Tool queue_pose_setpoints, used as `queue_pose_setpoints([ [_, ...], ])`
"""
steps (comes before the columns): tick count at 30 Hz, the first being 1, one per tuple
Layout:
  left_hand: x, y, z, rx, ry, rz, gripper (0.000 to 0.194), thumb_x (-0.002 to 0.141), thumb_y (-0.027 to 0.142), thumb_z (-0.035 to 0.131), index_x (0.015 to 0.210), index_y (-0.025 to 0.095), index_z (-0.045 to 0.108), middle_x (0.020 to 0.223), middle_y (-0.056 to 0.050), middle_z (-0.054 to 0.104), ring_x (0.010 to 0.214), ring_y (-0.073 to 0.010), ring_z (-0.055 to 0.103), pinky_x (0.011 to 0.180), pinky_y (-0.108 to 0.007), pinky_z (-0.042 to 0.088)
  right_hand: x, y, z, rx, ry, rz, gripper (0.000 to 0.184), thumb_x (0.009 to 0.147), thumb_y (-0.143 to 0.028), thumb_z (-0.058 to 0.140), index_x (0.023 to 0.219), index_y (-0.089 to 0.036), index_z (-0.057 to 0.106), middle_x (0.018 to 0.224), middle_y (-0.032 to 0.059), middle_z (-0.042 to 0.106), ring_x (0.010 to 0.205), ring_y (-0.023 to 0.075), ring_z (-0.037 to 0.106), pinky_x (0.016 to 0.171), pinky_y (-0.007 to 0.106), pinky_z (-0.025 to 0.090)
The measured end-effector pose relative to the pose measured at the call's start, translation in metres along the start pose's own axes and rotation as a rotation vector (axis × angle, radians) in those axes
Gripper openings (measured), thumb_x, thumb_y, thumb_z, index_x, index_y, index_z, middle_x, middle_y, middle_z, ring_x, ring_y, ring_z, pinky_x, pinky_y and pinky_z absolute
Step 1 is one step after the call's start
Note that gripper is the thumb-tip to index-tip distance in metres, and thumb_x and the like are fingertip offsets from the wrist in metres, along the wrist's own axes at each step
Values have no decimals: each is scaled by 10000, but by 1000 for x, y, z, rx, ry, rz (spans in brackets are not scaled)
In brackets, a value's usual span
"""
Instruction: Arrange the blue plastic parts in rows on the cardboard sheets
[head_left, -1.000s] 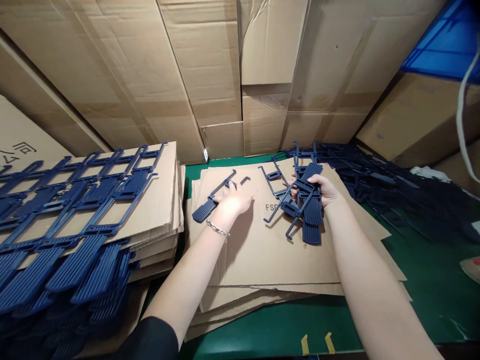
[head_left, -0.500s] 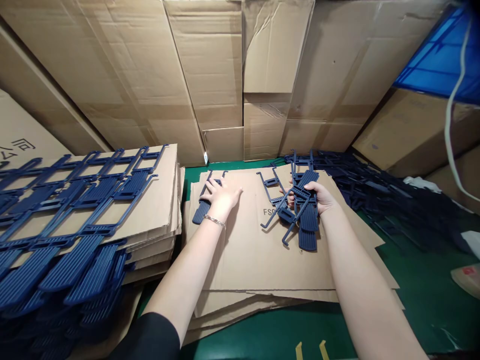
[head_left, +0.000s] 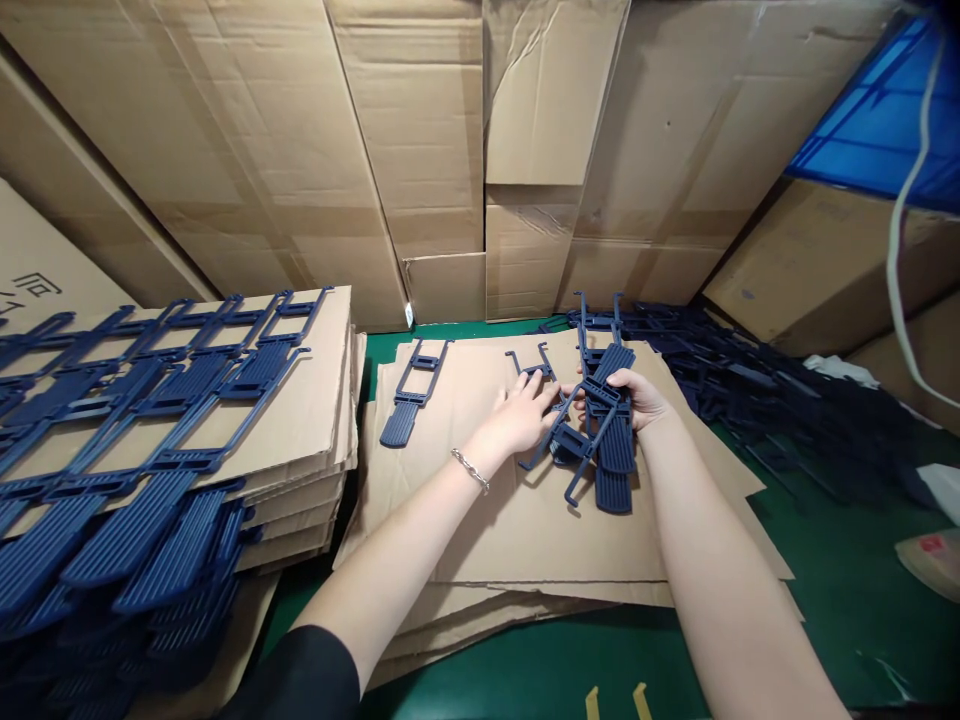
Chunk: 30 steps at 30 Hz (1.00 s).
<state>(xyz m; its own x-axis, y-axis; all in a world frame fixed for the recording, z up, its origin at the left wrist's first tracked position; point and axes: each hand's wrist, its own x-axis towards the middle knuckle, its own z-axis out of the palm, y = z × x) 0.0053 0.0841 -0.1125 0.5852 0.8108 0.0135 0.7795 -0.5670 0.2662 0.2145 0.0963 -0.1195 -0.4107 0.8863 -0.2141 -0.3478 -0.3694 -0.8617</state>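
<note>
My right hand [head_left: 643, 398] is closed around a bunch of dark blue plastic frames [head_left: 615, 440], each with a ribbed paddle end and hooked legs. Beside it, my left hand [head_left: 525, 412] reaches over another blue plastic frame [head_left: 529, 358], fingers stretched out and touching or just above it; the fingertips' contact is partly hidden. A single blue frame [head_left: 406, 423] lies by itself on the left part of the cardboard sheet [head_left: 480, 530], its ribbed end toward me.
On the left, a stack of cardboard sheets [head_left: 319, 420] carries rows of blue frames [head_left: 180, 385]. A tangled heap of dark frames [head_left: 720, 370] lies at right on the green table [head_left: 525, 665]. Cardboard panels [head_left: 420, 130] form the back wall. A white cable [head_left: 896, 250] hangs at right.
My left hand has left the single frame on the left and moved right, toward the frame beside the held bunch. My right hand stays nearly in place with its bunch.
</note>
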Motion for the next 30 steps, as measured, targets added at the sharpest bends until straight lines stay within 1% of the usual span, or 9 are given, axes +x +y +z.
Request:
queue_pose_setpoints([
  [3, -4, -7, -6, -4, -9, -23, 483, 909, 458, 203, 1336, 288, 350, 1480, -43, 95, 1349, -306, 62, 1004, -617, 138, 1, -1, -1, 22, 17, 1, 436, 574, -243, 438, 996, -139, 477, 958, 128, 626, 801, 253, 613, 721, 481, 492],
  [7, -10, -17, -12, -14, 8, -45, 410, 897, 481, 250, 1098, 238, 513, 1468, -27, 164, 1346, -290, 97, 1004, -628, 126, 1, -2, 0, 66, 38, -1, 437, 582, -220, 428, 1013, -154, 456, 1002, 118, 618, 749, 223, 614, 714, 451, 497],
  [9, -13, -23, -14, -23, 11, -65, 331, 899, 428, 279, 968, 214, 521, 1449, -18, 227, 1343, -275, 121, 994, -644, 133, 1, -2, 2, 89, 42, 0, 433, 587, -218, 423, 1016, -168, 448, 1026, 109, 611, 718, 203, 608, 704, 428, 500],
  [12, -17, -33, -19, -42, 27, -106, 213, 889, 298, 299, 916, 214, 494, 1412, -13, 302, 1326, -274, 180, 946, -691, 146, 0, -2, 5, 110, 48, 9, 436, 585, -214, 426, 1020, -183, 439, 1054, 101, 602, 699, 188, 601, 659, 387, 503],
  [17, -20, -42, -24, -48, 130, -183, 237, 849, 136, 259, 898, 217, 477, 1163, -28, 528, 1289, -251, 261, 949, -700, 68, 0, -1, 5, 119, 80, -2, 455, 585, -214, 427, 1036, -160, 456, 988, 110, 621, 720, 214, 611, 677, 418, 504],
  [19, -19, -41, -23, -47, 182, -193, 255, 880, 194, 243, 1001, 233, 464, 1156, -42, 526, 1237, -233, 337, 970, -679, 69, 1, -1, 4, 125, 86, -8, 460, 599, -215, 424, 1053, -156, 463, 982, 111, 623, 734, 224, 616, 702, 446, 500],
  [22, -15, -37, -18, -30, 248, -206, 349, 910, 385, 247, 1200, 248, 383, 1231, -99, 458, 1194, -238, 376, 976, -658, 112, 2, 0, 3, 134, 96, -20, 463, 608, -202, 424, 1067, -164, 469, 993, 106, 623, 732, 225, 621, 709, 459, 500],
  [25, -9, -33, -13, 20, 274, -227, 441, 872, 511, 313, 1160, 212, 460, 1187, -144, 445, 1179, -281, 375, 982, -636, 118, 1, 0, 3, 137, 113, -42, 474, 606, -189, 423, 1077, -163, 474, 999, 109, 622, 738, 229, 626, 714, 463, 503],
  [30, -5, -30, -12, 81, 268, -232, 443, 828, 549, 381, 1085, 215, 520, 1109, -138, 456, 1165, -298, 372, 982, -603, 173, -2, -1, 6, 136, 140, -58, 500, 600, -188, 418, 1094, -137, 478, 999, 128, 621, 773, 249, 627, 729, 481, 499],
])
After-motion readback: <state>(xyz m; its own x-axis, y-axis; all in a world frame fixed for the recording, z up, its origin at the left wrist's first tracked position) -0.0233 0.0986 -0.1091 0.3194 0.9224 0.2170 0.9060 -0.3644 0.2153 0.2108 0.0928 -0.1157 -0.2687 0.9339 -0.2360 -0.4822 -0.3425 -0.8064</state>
